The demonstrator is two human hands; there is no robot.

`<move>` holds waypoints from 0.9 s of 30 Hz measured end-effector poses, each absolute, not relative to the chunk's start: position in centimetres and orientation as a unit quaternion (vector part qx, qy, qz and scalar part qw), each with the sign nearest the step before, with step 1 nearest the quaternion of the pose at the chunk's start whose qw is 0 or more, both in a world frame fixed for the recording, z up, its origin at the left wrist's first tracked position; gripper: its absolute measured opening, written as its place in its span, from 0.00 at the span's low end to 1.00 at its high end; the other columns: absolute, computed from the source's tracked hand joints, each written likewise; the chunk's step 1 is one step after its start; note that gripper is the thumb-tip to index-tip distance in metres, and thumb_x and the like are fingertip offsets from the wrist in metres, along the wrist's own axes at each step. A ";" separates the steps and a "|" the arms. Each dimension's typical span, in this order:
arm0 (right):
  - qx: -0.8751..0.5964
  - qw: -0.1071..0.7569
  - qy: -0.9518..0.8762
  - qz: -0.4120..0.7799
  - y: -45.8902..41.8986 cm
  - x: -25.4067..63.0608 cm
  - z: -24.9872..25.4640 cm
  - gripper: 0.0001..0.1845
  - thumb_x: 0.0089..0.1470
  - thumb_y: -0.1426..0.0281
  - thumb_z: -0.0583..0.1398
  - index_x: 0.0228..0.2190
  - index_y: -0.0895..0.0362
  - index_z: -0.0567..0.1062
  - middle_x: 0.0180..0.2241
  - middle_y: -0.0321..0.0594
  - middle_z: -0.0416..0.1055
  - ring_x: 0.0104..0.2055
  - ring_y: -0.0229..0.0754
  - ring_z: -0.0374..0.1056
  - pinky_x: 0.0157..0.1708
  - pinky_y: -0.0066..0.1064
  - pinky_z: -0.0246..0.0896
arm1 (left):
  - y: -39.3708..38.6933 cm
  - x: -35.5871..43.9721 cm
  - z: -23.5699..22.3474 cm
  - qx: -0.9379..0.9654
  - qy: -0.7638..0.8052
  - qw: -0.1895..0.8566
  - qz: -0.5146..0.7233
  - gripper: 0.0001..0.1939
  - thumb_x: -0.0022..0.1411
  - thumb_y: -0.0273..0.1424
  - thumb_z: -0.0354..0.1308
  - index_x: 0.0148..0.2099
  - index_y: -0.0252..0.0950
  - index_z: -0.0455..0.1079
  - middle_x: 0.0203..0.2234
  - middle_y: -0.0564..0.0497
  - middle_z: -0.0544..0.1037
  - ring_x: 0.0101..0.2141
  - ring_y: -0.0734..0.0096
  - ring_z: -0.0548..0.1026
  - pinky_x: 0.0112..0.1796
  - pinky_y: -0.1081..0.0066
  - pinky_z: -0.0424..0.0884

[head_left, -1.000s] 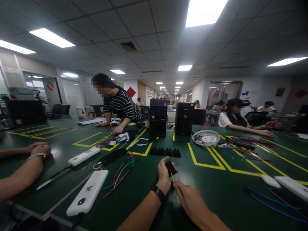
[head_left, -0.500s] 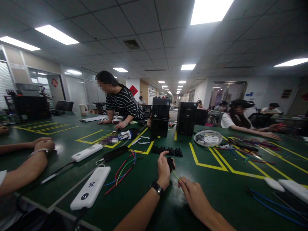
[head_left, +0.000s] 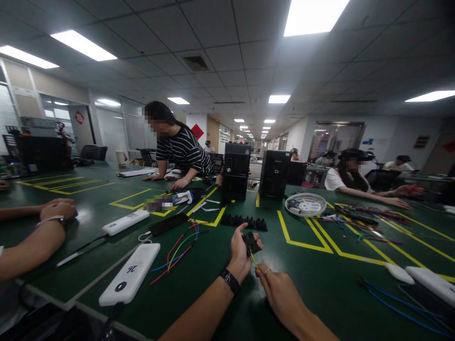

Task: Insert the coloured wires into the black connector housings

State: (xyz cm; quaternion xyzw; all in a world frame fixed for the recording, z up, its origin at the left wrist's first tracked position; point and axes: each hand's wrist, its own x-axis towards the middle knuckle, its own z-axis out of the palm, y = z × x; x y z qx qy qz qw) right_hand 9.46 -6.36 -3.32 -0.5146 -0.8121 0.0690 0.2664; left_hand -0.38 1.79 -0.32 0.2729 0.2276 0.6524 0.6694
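Observation:
Over the green table, my left hand (head_left: pixel 241 248) is closed around a small black block (head_left: pixel 253 242), palm tilted up; its exact kind is too small to make out. My right hand (head_left: pixel 275 284) pinches a yellow-green wire (head_left: pixel 253 259), whose far end meets the block. Whether the wire's tip is inside the block I cannot tell. Just beyond my left hand lies a black terminal strip (head_left: pixel 245 221) with raised ridges. Left of my hands, several loose red, green and blue wires (head_left: pixel 177 251) lie in a loose bundle.
White power banks (head_left: pixel 131 274) and a black phone (head_left: pixel 168 223) lie to the left, near another person's arms (head_left: pixel 46 237). Two black computer cases (head_left: pixel 235 173) stand ahead. A white round basket (head_left: pixel 305 204), wire piles (head_left: pixel 369 220) and blue wires (head_left: pixel 398 298) are on the right.
My left hand has turned its palm further up, showing more of the black block. My right hand has moved slightly left with the wire. The view has shifted a little.

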 end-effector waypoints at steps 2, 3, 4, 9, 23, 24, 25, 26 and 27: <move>-0.516 0.272 -0.810 0.060 -6.8 8.7 -3.5 0.19 0.64 0.64 0.42 0.35 0.57 0.70 0.23 0.43 0.73 0.24 0.42 0.70 0.23 0.28 0.49 | 1.7 -0.6 -0.4 0.315 0.238 0.629 0.670 0.18 0.59 0.35 0.46 0.51 0.36 0.56 0.18 0.54 0.70 0.16 0.72 0.68 0.21 0.71 0.65; -0.513 0.278 -0.810 0.055 -6.9 8.4 -3.5 0.19 0.64 0.64 0.42 0.35 0.57 0.70 0.23 0.43 0.73 0.24 0.42 0.70 0.23 0.28 0.48 | 1.8 -0.7 -0.4 0.335 0.241 0.607 0.679 0.16 0.59 0.34 0.45 0.50 0.36 0.57 0.18 0.53 0.70 0.16 0.72 0.68 0.21 0.72 0.65; -0.509 0.284 -0.811 0.052 -6.9 8.2 -3.6 0.20 0.64 0.65 0.42 0.34 0.57 0.70 0.24 0.43 0.73 0.24 0.41 0.70 0.23 0.28 0.48 | 1.8 -0.8 -0.5 0.349 0.241 0.592 0.685 0.15 0.59 0.33 0.45 0.49 0.36 0.58 0.18 0.53 0.70 0.16 0.72 0.68 0.21 0.72 0.64; -0.516 0.294 -0.802 0.064 -6.0 9.4 -3.4 0.20 0.65 0.63 0.42 0.34 0.57 0.69 0.23 0.41 0.72 0.24 0.41 0.70 0.24 0.28 0.50 | 2.2 -0.8 -0.5 0.259 0.234 0.658 0.667 0.16 0.59 0.33 0.45 0.50 0.36 0.55 0.18 0.54 0.69 0.17 0.71 0.68 0.21 0.71 0.65; -0.493 0.374 -0.782 0.074 -6.4 9.6 -1.8 0.21 0.64 0.64 0.43 0.31 0.56 0.71 0.23 0.38 0.71 0.24 0.39 0.69 0.27 0.27 0.57 | 2.2 -0.9 0.1 0.314 0.231 0.603 0.696 0.14 0.59 0.33 0.44 0.48 0.38 0.55 0.20 0.54 0.69 0.17 0.73 0.69 0.22 0.71 0.66; -0.494 0.358 -0.789 0.072 -6.1 9.6 -2.3 0.21 0.64 0.64 0.42 0.32 0.57 0.71 0.24 0.39 0.71 0.24 0.40 0.69 0.26 0.27 0.56 | 2.3 -0.7 0.1 0.278 0.227 0.636 0.683 0.15 0.58 0.32 0.44 0.49 0.38 0.54 0.20 0.54 0.69 0.17 0.72 0.68 0.23 0.70 0.66; -0.498 0.341 -0.795 0.070 -5.9 9.6 -2.9 0.21 0.64 0.64 0.42 0.32 0.57 0.70 0.24 0.40 0.72 0.24 0.40 0.70 0.25 0.27 0.55 | 2.3 -0.5 0.2 0.244 0.227 0.668 0.666 0.16 0.58 0.32 0.44 0.49 0.38 0.53 0.19 0.54 0.69 0.16 0.71 0.68 0.22 0.69 0.66; -0.503 0.328 -0.797 0.066 -5.8 9.5 -3.3 0.20 0.64 0.64 0.42 0.32 0.57 0.70 0.24 0.40 0.72 0.24 0.41 0.70 0.24 0.28 0.55 | 2.4 -0.4 0.2 0.219 0.229 0.692 0.649 0.17 0.57 0.32 0.44 0.50 0.38 0.52 0.19 0.54 0.68 0.16 0.70 0.68 0.22 0.68 0.66; -0.508 0.319 -0.798 0.064 -5.7 9.5 -3.5 0.20 0.64 0.64 0.42 0.32 0.57 0.70 0.23 0.40 0.71 0.24 0.41 0.70 0.24 0.28 0.54 | 2.4 -0.4 0.1 0.205 0.231 0.708 0.635 0.17 0.57 0.31 0.45 0.50 0.38 0.51 0.18 0.54 0.68 0.17 0.70 0.68 0.23 0.68 0.67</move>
